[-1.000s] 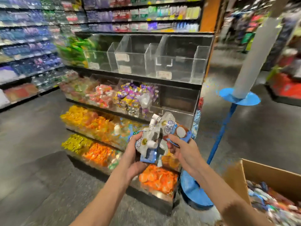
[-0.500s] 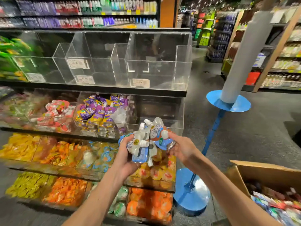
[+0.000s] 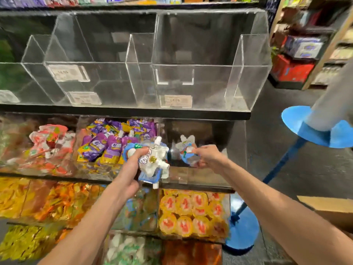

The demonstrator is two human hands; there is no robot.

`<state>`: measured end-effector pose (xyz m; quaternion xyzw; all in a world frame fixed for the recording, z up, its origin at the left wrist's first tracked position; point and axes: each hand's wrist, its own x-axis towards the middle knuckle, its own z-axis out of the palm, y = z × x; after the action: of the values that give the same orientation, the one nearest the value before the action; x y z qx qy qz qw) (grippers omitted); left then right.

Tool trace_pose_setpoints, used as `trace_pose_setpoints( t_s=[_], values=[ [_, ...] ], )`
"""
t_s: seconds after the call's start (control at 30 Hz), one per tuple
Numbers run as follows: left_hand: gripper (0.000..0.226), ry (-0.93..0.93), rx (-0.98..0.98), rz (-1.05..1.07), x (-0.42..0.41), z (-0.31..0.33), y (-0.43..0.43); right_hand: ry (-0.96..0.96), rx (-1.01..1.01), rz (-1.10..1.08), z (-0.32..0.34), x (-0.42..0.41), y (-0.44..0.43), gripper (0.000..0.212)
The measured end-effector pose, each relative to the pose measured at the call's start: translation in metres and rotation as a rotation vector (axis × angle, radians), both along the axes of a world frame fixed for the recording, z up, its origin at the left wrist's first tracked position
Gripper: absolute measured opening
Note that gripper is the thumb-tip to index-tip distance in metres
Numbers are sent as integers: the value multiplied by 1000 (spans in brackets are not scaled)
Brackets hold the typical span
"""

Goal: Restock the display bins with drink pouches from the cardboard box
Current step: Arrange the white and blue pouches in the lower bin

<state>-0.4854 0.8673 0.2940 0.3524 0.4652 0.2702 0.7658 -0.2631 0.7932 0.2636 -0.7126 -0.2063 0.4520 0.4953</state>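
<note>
Gripping 1 bunch of pouches [image 3: 152,162], left hand [image 3: 129,175]; 1 pouch [image 3: 186,149], right hand [image 3: 209,156]

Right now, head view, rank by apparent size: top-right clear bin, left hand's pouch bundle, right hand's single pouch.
1. top-right clear bin
2. pouch bundle in left hand
3. single pouch in right hand, partly hidden

We count two hands. The left hand [image 3: 127,180] at 7 o'clock holds a bunch of white-and-blue pouches [image 3: 152,161], too overlapped to number, and the right hand [image 3: 208,156] at 5 o'clock pinches one pouch [image 3: 186,150]. Four price labels [image 3: 177,101] show toward 12 o'clock, one cardboard box [image 3: 328,209] at 4 o'clock and one blue stand [image 3: 294,119] at 3 o'clock.
</note>
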Motion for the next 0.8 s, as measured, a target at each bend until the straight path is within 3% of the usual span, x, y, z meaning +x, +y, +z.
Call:
trace_pose_setpoints(
  t_s=[0.13, 0.23, 0.33, 0.4, 0.47, 0.63, 0.8],
  values=[
    [26, -62, -22, -16, 2, -9, 33, -51, -125, -48, -31, -1, 48, 16],
    [45, -93, -68, -52, 0, -13, 47, -80, -223, -72, -47, -3, 69, 31],
    [40, -89, -79, -63, -2, -12, 54, -34, -325, -134, -64, -1, 92, 26],
    [44, -78, -65, -65, -2, -7, 55, -50, -415, -98, -74, 0, 104, 12],
    [47, -65, -60, -68, 0, -4, 53, -49, -472, -18, -84, 3, 112, 19],
    [30, -50, -82, -38, 8, 2, 43, -21, -462, 113, -92, 10, 123, 11],
    [47, -49, -70, 7, 18, 10, 35, 43, -352, 217, -110, 20, 127, 31]
  ],
)
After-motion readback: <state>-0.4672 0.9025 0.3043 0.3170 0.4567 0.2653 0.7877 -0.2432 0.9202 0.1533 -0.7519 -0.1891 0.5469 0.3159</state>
